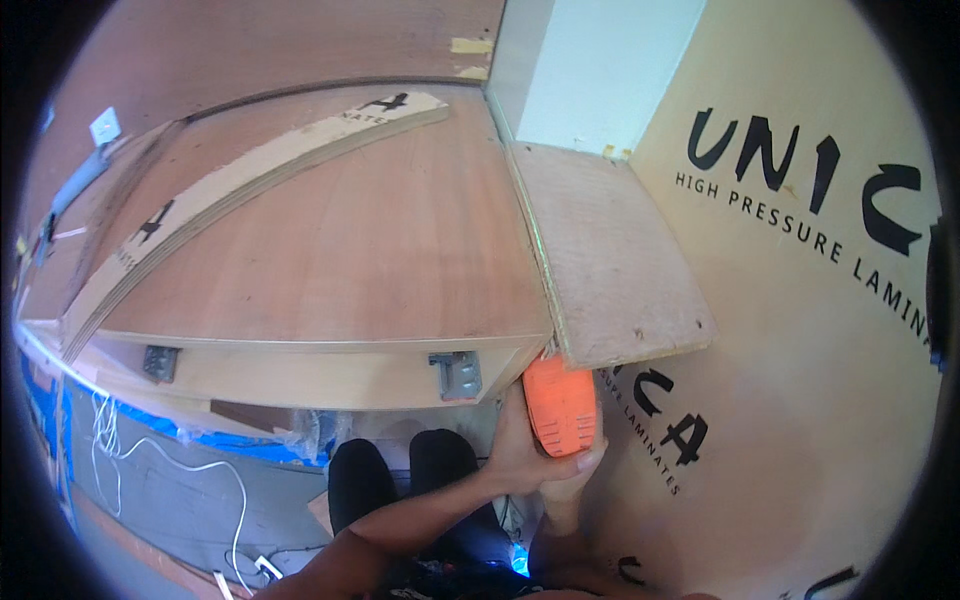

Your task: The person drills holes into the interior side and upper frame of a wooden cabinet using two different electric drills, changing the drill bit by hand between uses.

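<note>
An orange power tool (560, 405) with vent slots in its housing is held in both my hands, low at the right front corner of a wooden cabinet (370, 250). My left hand (510, 445) wraps its left side. Around the rear and right side closes my right hand (575, 483), partly hidden by the tool. The tool's front end goes under the near edge of a plywood piece (620, 260) beside the cabinet top, so its working tip is hidden and its exact kind cannot be made out.
A long plywood strip (260, 165) lies diagonally across the cabinet top. Two metal hinges (460, 377) sit under its front edge. A large printed laminate panel (790, 330) stands close on the right. White cable (240, 490) trails over the floor at lower left, near my legs.
</note>
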### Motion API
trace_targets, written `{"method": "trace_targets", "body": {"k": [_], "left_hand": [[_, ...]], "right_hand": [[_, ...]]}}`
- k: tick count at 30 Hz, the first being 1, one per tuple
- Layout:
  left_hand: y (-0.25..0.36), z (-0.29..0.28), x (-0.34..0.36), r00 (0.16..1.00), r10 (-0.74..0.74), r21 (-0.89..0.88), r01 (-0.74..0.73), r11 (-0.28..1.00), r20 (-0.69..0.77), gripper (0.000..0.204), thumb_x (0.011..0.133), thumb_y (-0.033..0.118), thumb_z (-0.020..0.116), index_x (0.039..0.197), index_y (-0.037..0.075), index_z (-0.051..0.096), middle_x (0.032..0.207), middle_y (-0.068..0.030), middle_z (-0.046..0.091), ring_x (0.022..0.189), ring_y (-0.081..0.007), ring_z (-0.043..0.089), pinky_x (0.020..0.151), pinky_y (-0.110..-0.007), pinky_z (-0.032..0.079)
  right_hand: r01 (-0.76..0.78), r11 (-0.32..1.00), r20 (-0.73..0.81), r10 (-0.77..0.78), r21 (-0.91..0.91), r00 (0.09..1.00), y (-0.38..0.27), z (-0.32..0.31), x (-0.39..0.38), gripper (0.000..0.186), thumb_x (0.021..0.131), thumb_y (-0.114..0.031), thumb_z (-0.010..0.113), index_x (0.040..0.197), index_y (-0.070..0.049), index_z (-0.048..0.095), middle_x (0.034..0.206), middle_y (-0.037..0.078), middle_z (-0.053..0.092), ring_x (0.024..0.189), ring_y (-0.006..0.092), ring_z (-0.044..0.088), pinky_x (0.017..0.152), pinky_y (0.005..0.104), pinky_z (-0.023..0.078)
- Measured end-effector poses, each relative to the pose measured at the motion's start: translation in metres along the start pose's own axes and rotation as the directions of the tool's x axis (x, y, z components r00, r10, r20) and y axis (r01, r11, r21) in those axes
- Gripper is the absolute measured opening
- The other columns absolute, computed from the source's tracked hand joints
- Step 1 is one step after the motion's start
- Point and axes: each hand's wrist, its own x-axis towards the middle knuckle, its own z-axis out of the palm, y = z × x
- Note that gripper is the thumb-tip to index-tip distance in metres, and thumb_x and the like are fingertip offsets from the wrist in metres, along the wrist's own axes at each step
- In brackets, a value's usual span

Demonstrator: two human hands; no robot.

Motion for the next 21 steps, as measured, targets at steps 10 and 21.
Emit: {"method": "trace_targets", "body": {"k": [10,21], "left_hand": [[0.009,-0.008,-0.009,0.992,-0.066,-0.034,0.063,0.997,-0.108,0.101,0.071,0.042,0.089,0.146,-0.002,0.038,0.131,-0.0114,0.054,0.123,-0.0238,0.054,0.107,-0.040,0.043],[0.008,0.010,-0.001,0.993,0.006,-0.131,-0.022,0.991,-0.119,0.090,0.073,0.031,0.088,0.144,0.001,0.040,0.128,-0.0087,0.055,0.120,-0.0193,0.055,0.105,-0.037,0.046]], "right_hand": [[0.042,0.987,0.078,-0.055,0.158,0.995,-0.011,0.003,0.004,0.080,0.081,-0.016,0.081,0.151,0.001,0.045,0.119,0.025,0.072,0.109,0.0341,0.074,0.091,0.0435,0.059],[0.087,0.988,-0.010,-0.087,0.124,0.996,0.000,0.001,0.008,0.072,0.085,-0.017,0.078,0.148,-0.003,0.048,0.112,0.026,0.073,0.107,0.0413,0.073,0.085,0.0457,0.059]]}}
